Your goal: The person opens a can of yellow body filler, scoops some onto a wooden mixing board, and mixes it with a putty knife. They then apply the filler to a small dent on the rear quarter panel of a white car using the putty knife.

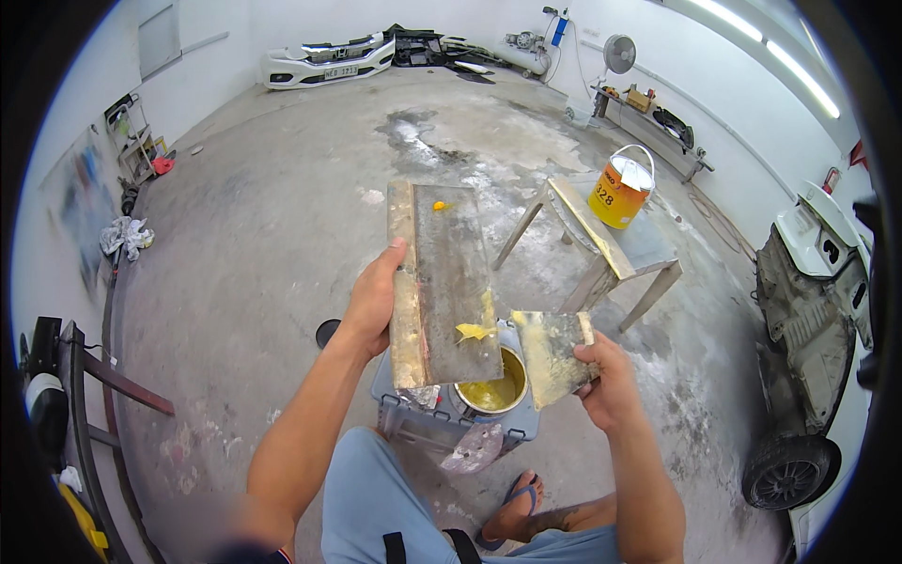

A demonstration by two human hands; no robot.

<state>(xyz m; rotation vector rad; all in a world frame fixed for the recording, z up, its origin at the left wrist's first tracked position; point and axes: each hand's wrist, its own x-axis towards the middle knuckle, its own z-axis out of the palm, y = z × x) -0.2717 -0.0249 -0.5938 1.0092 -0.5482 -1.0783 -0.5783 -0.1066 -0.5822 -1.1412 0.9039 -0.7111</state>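
Observation:
My left hand [372, 299] grips the long edge strip of a flat grey mixing board [453, 273], held tilted in front of me. A small orange dab [440, 205] sits near the board's far end, and a lump of yellow putty [475, 332] lies near its close end. In my right hand [609, 378] is a squarish putty spreader [554, 352] smeared with pale yellow, apart from the board and just right of it. Below them an open can [517, 399] with yellow putty inside stands on a grey-blue plastic bin [520, 430], partly hidden by the board.
A yellow and orange can [620, 193] with a wire handle stands on a worn stool [648, 246] ahead right. Car body parts [799, 310] and a wheel [787, 477] line the right wall. A white bumper [329, 68] lies at the back. A dark metal stand [94, 404] is at left.

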